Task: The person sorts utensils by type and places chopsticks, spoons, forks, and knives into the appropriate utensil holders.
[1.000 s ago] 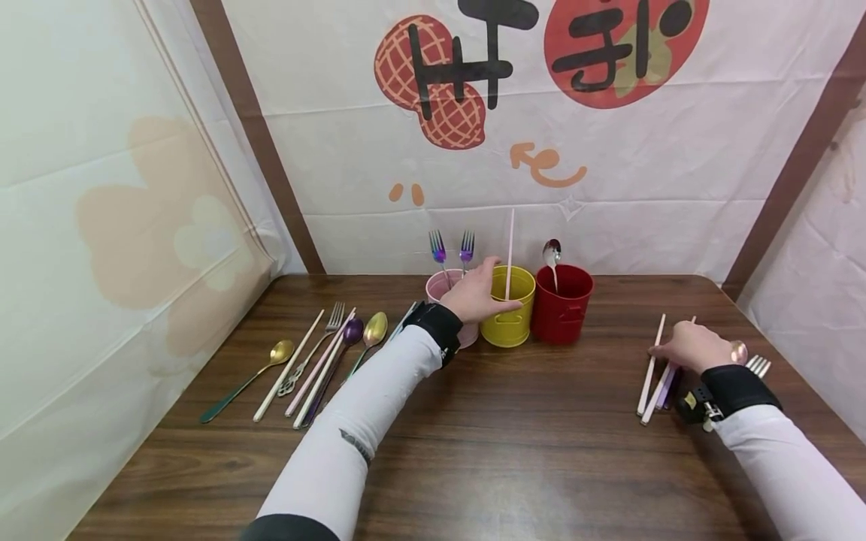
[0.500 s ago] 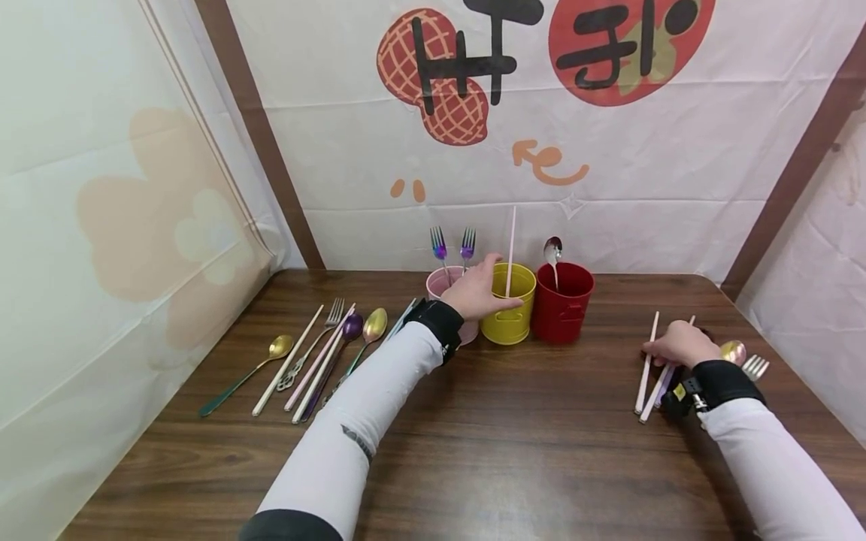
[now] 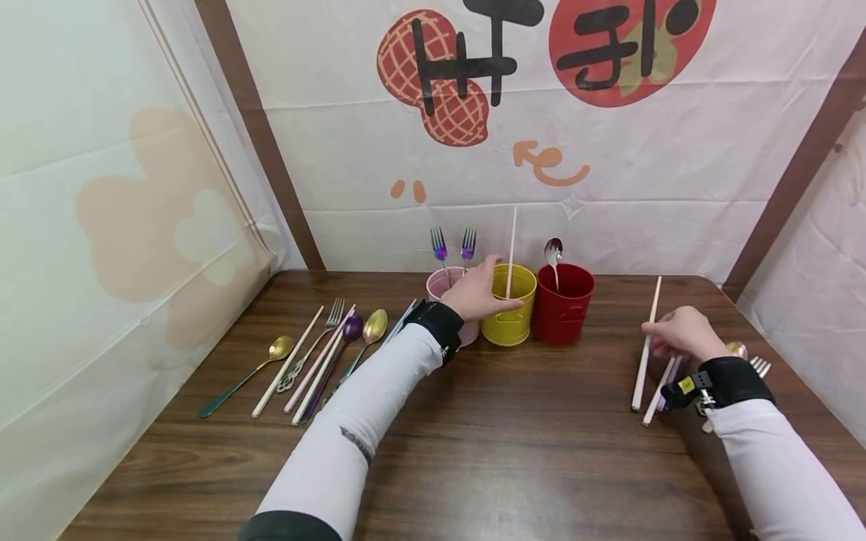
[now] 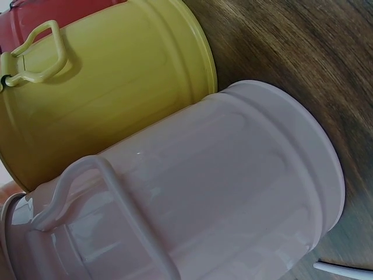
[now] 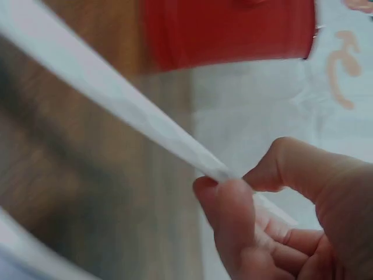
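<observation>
In the head view my right hand (image 3: 683, 332) pinches a pale chopstick (image 3: 639, 376) between thumb and fingers. The right wrist view shows the chopstick (image 5: 145, 116) crossing the fingertips at a slant, raised off the table. Beneath that hand lie another pale chopstick (image 3: 655, 402), a gold spoon (image 3: 737, 349) and a fork (image 3: 761, 366), partly hidden. My left hand (image 3: 477, 291) spans the yellow bucket (image 3: 507, 330) at its rim, thumb in front and fingers toward the back. One pink chopstick (image 3: 512, 248) stands in that bucket. The left forearm partly hides the pink bucket (image 3: 440, 279).
Two iridescent forks (image 3: 439, 244) stand in the pink bucket. A red bucket (image 3: 560, 323) holds a spoon (image 3: 553, 252). On the left lie a gold spoon (image 3: 280, 348), a purple spoon (image 3: 352, 328), a silver fork (image 3: 334, 315) and several chopsticks (image 3: 287, 362). Cloth walls enclose the table (image 3: 528, 451).
My right hand has taken hold of a chopstick and lifted it slightly off the pile. The left hand has stayed in place at the yellow bucket.
</observation>
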The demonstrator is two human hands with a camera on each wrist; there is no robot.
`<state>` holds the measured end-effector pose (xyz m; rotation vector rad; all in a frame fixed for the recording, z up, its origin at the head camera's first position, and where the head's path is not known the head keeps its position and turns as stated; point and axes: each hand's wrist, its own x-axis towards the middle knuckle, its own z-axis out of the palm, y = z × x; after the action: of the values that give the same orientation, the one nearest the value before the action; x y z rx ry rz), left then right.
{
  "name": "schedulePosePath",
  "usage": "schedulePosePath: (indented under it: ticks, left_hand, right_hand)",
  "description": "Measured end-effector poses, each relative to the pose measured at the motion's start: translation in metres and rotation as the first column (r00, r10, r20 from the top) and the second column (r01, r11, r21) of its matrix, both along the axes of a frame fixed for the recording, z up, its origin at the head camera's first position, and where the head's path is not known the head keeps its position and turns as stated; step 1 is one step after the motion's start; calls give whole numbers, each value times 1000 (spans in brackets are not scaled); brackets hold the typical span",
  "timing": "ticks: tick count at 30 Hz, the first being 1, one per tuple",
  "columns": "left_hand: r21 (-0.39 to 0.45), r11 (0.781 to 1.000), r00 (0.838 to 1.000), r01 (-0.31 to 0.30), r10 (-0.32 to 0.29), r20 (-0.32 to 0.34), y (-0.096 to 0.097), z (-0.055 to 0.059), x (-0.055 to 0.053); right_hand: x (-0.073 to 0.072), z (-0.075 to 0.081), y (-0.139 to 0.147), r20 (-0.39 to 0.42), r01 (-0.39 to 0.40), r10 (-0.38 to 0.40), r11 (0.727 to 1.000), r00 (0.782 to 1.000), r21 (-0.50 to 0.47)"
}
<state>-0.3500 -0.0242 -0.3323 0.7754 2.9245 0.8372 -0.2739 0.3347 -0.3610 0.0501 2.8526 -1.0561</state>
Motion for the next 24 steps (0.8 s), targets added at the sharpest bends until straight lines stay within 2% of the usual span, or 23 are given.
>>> schedulePosePath:
  ticks: [3,5,8,11,15,20,24]
  left_hand:
    - [4,1000,1000,3,-3,17,1,-2,2]
    - [3,1000,1000,5,-6,27,2,-3,4]
    - [-1,1000,1000,7,-7,26,2,-4,7]
    - [6,1000,1000,7,-7,20,3,-4,5]
    - [17,1000,1000,1,-1,21,2,-3,1]
    - [17,1000,1000,-6,6,20,0,-1,-1]
    - [11,1000,1000,-8,8,11,1,0,-1]
  right_hand:
    - [2,13,-6,-63,3,-10,994,998,-111]
    - [2,23,-12,-130,21,-43,986,991,-168]
    - [0,43,-22,-243,42,-109,963,964,-266]
    - [-5,67,-34,-363,25,-167,931,917,-364]
    - [-12,96,-60,-517,-37,-205,907,831,-419]
    - [-16,119,-91,-657,-83,-194,927,729,-365]
    - [-19,123,-110,-717,-123,-169,934,676,-337]
